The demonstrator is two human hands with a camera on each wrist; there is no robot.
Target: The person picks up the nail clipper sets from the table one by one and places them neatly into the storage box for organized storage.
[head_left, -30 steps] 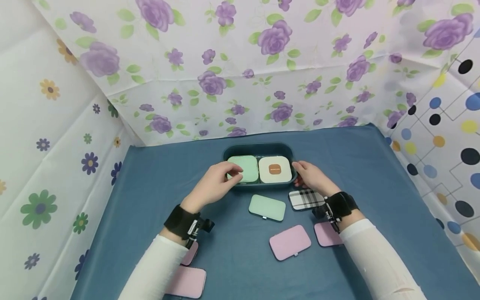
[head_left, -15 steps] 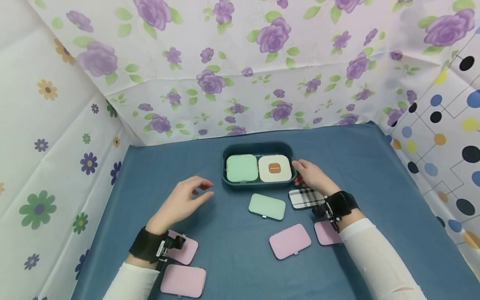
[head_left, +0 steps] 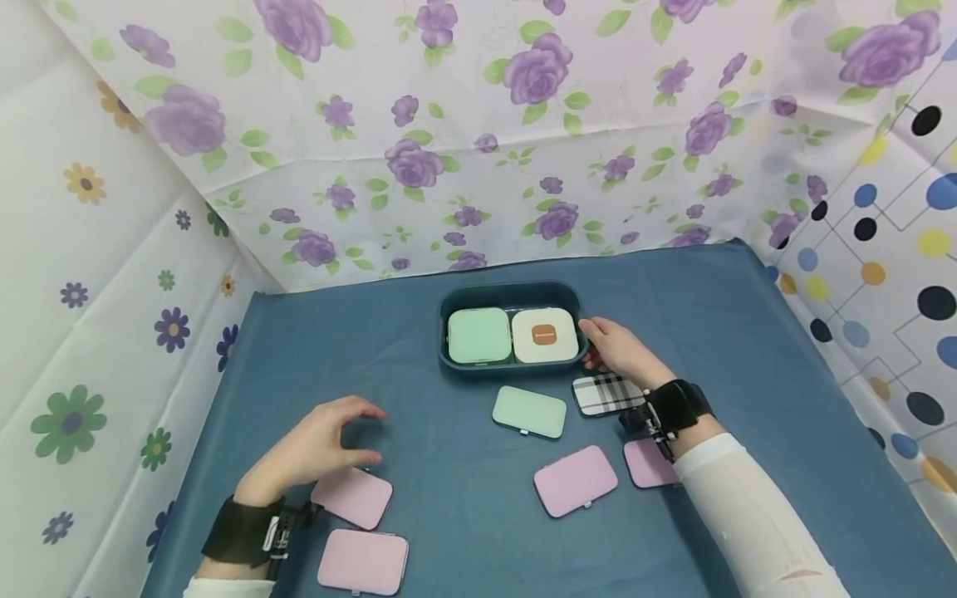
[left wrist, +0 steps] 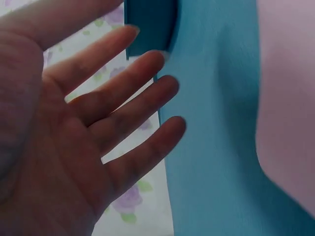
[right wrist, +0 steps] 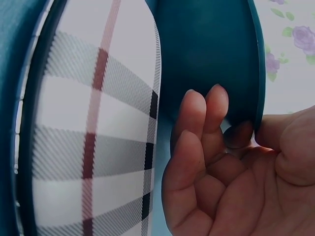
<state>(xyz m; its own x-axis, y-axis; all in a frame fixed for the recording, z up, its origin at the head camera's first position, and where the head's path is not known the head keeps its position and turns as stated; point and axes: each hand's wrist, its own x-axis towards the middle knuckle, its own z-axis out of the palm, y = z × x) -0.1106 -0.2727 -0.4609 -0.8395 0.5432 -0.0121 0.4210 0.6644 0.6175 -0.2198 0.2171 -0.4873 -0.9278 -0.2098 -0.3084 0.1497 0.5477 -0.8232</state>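
Observation:
My right hand (head_left: 626, 353) pinches the right end of a dark teal oblong tray (head_left: 516, 370); in the right wrist view thumb and forefinger meet at the tray's rim (right wrist: 259, 73). Inside the tray sit a mint green square case (head_left: 479, 335) at left and a cream one (head_left: 534, 349) with a brown label at right. My left hand (head_left: 314, 440), fingers spread and holding nothing, hovers over a flat pink case (head_left: 355, 498). In the left wrist view its palm and fingers (left wrist: 140, 88) show, with pink at the right edge. A black-and-white plaid case (head_left: 601, 395) lies below my right hand.
Another pink case (head_left: 364, 562) lies nearest the front left. A flat mint case (head_left: 529, 412) is in front of the tray, with a pink case (head_left: 576, 482) nearer and one more (head_left: 649, 463) partly under my right forearm. Flower-printed cloth (head_left: 419, 199) walls the back.
My left hand has drawn back from the green case in the tray, moving left and toward the front, over the pink case. My right hand has stayed at the tray's rim.

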